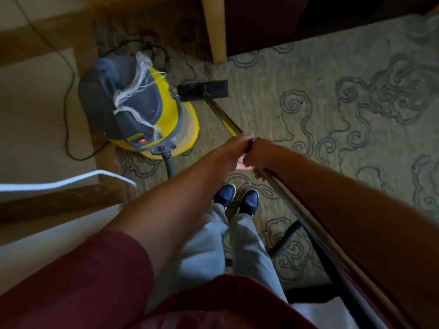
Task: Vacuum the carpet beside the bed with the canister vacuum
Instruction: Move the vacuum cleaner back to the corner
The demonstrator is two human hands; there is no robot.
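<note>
Canister (pixel 142 108) left of nozzle (pixel 203 90) (touching).

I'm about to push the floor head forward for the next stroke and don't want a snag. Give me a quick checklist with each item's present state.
1. Left hand grips the wand: ok.
2. Right hand grips the wand: ok.
3. Floor head sits on the carpet: ok.
4. Canister vacuum switched on, orange light lit: ok.
5. Room beside the floor head: not ok, it is close against the canister.
6. Black cord clear of the path: ok, it lies left of the canister.
</note>
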